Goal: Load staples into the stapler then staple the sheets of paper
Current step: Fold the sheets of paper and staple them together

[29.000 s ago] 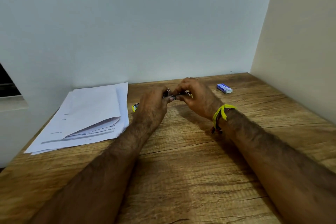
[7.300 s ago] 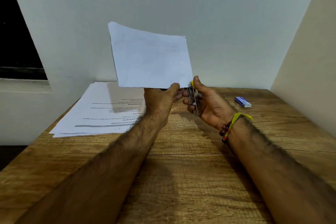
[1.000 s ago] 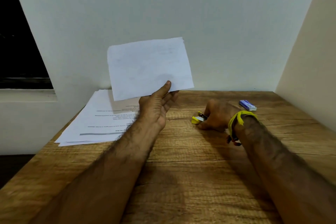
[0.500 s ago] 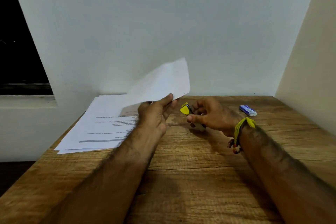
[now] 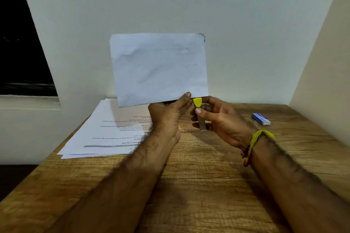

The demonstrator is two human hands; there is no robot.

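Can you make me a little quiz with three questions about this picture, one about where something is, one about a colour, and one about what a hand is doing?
1. Where is the small blue box?
A. on the wooden table, to the right of both hands
B. on the paper stack
C. in the left hand

2. What colour is the stapler's tip?
A. red
B. yellow
C. green

3. What is the left hand doing?
A. lying flat on the table
B. pinching held-up sheets at their bottom edge
C. pointing at the wall

Answers: 1 A, it lies on bare wood near the right wall. 2 B, the cap above the right hand's thumb is yellow. 3 B, thumb and fingers clamp the paper.
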